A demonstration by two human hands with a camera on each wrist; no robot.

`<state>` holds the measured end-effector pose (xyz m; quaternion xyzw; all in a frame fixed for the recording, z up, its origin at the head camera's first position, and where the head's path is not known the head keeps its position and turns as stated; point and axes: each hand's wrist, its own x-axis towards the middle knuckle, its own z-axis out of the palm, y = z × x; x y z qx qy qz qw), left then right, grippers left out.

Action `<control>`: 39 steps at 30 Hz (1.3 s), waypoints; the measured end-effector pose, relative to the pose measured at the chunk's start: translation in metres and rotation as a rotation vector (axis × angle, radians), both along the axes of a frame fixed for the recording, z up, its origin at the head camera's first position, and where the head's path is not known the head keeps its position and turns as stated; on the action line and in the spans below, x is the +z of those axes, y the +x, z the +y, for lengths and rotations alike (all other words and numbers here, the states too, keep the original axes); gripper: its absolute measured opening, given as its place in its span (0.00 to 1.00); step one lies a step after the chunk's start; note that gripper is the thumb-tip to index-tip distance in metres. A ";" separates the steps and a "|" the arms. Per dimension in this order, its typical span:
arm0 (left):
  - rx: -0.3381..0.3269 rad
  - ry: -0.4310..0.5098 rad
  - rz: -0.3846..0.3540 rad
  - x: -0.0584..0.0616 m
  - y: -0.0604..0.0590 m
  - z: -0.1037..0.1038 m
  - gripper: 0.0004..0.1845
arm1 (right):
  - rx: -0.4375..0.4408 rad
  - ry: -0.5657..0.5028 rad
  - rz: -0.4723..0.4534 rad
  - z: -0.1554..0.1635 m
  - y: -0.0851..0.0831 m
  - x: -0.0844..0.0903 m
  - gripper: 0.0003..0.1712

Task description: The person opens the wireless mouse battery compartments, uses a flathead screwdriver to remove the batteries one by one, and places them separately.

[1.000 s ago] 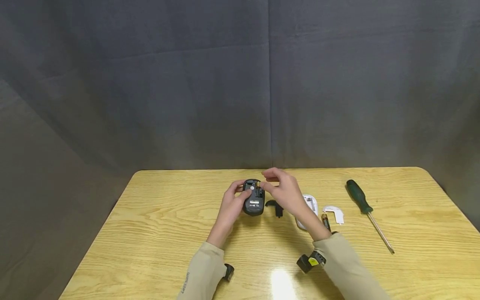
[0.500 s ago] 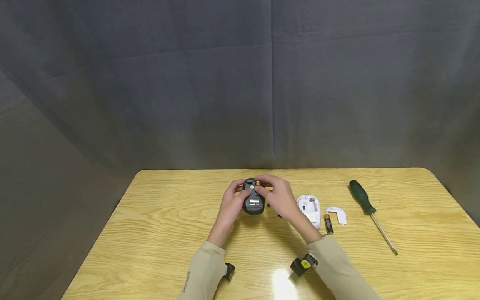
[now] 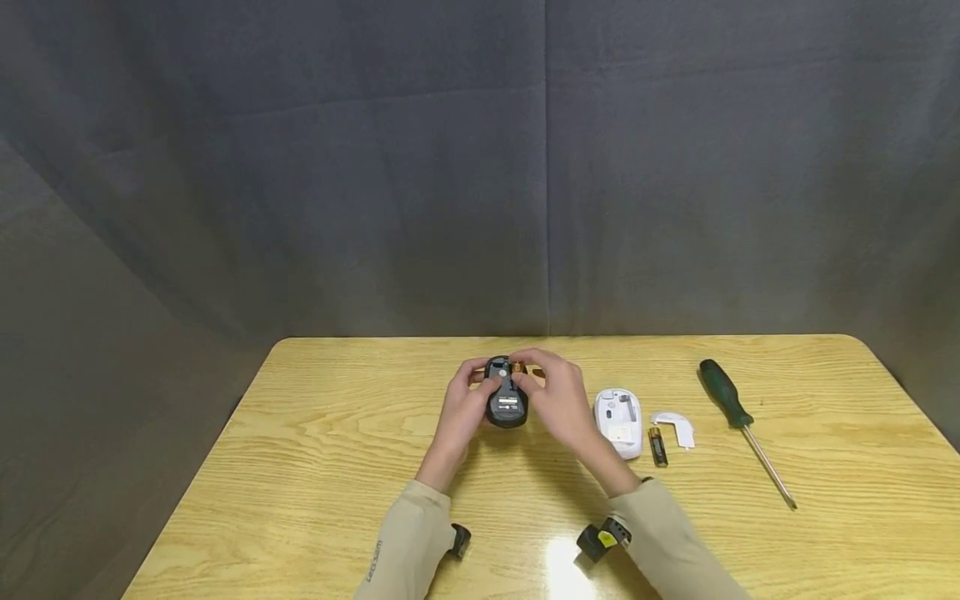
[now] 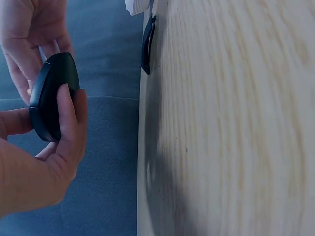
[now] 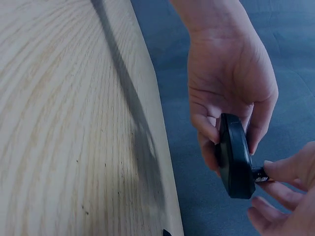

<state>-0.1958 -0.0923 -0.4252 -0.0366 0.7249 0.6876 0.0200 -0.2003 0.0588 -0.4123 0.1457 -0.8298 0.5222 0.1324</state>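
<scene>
My left hand (image 3: 461, 410) grips a black computer mouse (image 3: 507, 410) by its sides, underside up, with its label and battery slot showing in the head view. My right hand (image 3: 558, 398) pinches a battery (image 5: 259, 174) between thumb and fingers, and its end sits at the mouse's underside. In the head view the battery's copper-coloured end shows between those fingertips. The left wrist view has the mouse edge-on, held above the table. A black battery cover (image 4: 147, 45) lies on the table there; my right hand hides it in the head view.
To the right of my hands lies a white mouse (image 3: 619, 432), underside up. Beside it are a loose battery (image 3: 657, 447) and a white cover (image 3: 681, 427). Farther right rests a green-handled screwdriver (image 3: 724, 394). A grey curtain (image 3: 375, 208) hangs behind the wooden table (image 3: 322, 467).
My right hand has moved slightly left and its raised index finger has come down to the battery at the mouse. It now hides the black cover and uncovers the white mouse. My left hand stays put.
</scene>
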 end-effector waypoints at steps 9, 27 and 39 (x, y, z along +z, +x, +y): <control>-0.009 0.013 -0.012 0.000 0.001 0.000 0.24 | -0.094 -0.161 0.024 -0.001 0.004 0.004 0.12; 0.002 0.014 -0.029 -0.002 -0.004 -0.005 0.23 | -0.055 -0.357 -0.274 0.023 -0.001 -0.001 0.10; 0.008 0.006 -0.027 -0.002 -0.004 -0.010 0.24 | -0.004 -0.237 -0.409 0.031 0.004 -0.011 0.08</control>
